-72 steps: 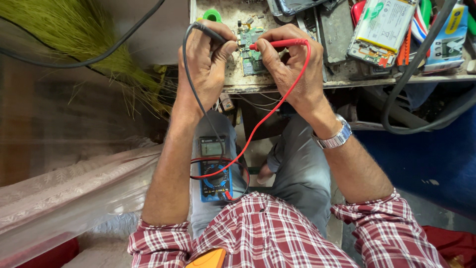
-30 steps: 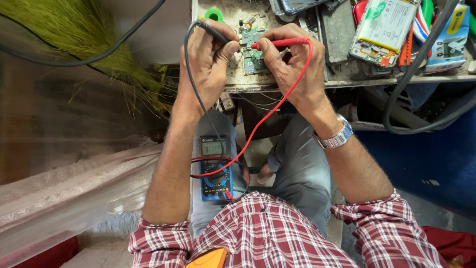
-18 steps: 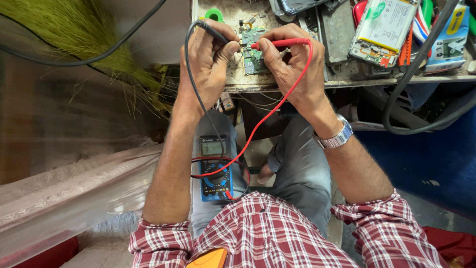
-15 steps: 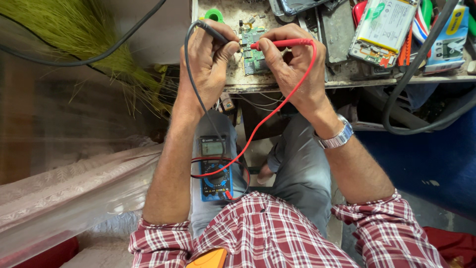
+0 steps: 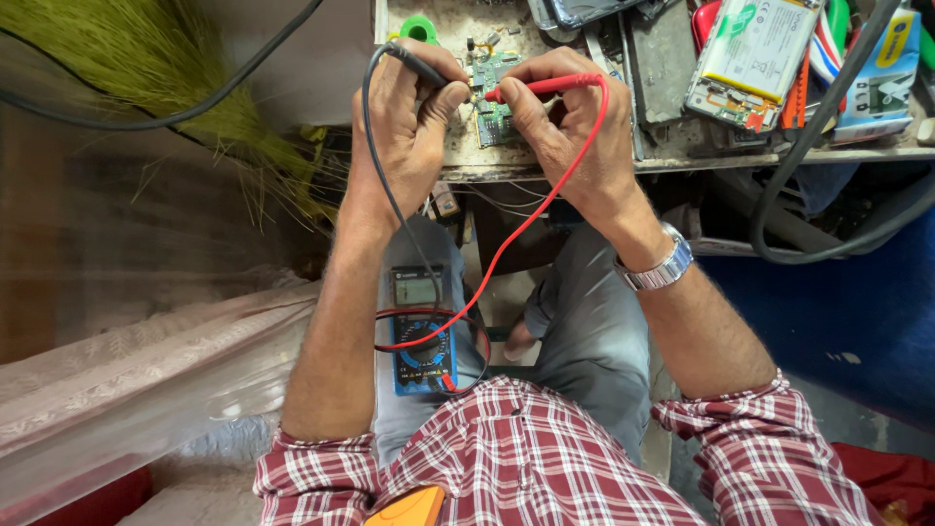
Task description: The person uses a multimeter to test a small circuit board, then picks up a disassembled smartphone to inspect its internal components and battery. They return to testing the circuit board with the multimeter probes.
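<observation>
Both hands work the bench edge as I watch — left hand [image 5: 404,122] pinching the black probe [image 5: 419,66], right hand [image 5: 570,127] gripping the red probe [image 5: 541,86], tips on the green board [image 5: 492,112]. Blue meter [image 5: 421,329] rests on the lap.

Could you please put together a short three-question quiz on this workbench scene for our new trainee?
1. True or false: the left hand holds the red probe.
2. Where does the multimeter rest? A) on the bench B) on the person's lap C) on the floor
3. Fill in: both probe tips meet the small green ____ on the bench.

Key:
1. False; the left hand holds the black probe, and the right hand holds the red one.
2. B
3. circuit board
</observation>
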